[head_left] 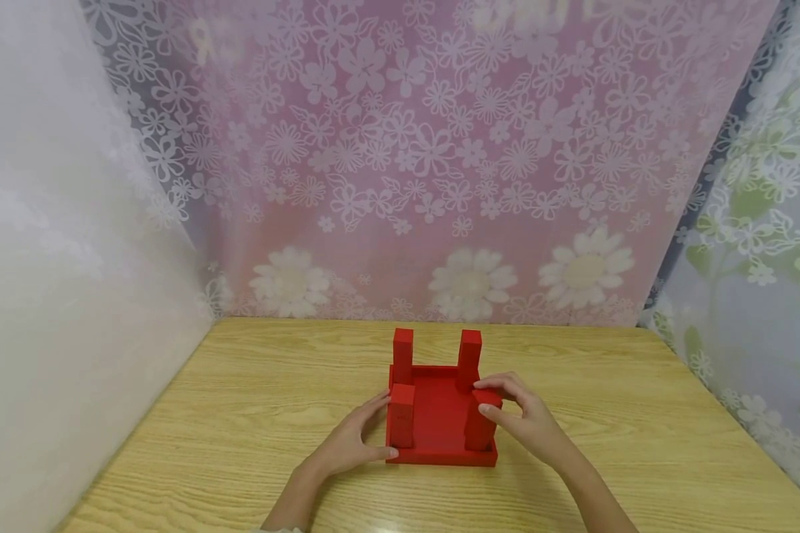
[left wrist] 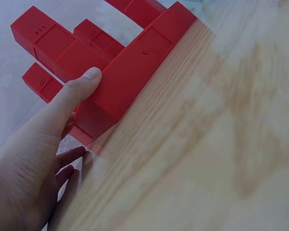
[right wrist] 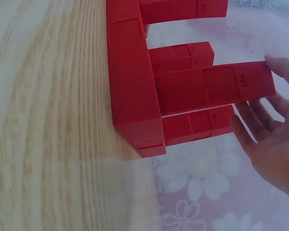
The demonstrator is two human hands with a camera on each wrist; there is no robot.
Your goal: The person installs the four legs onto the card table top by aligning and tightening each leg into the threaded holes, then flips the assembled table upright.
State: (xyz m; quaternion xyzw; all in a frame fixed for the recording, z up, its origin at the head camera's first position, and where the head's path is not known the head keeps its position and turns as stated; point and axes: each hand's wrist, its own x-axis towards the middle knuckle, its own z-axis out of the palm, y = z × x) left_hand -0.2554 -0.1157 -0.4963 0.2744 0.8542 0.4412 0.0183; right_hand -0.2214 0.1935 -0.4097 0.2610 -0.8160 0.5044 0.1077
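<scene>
A red square base with a raised rim (head_left: 440,458) lies on the table, with a red block post standing upright near each corner. My left hand (head_left: 343,446) holds the base's front left corner, thumb on the front wall (left wrist: 130,72) and fingers along the left side. Close to it rises the front left post (head_left: 402,418), marked 114. My right hand (head_left: 530,423) grips the top of the front right post (right wrist: 216,86), marked 125, between thumb and fingers. Behind stand the back left post (head_left: 403,354) and the back right post (head_left: 470,355).
The wooden table (head_left: 260,385) extends around the base on all sides. A pink flowered sheet (head_left: 387,163) hangs along the table's back edge. Pale sheets stand at the left (head_left: 60,259) and the right (head_left: 767,244).
</scene>
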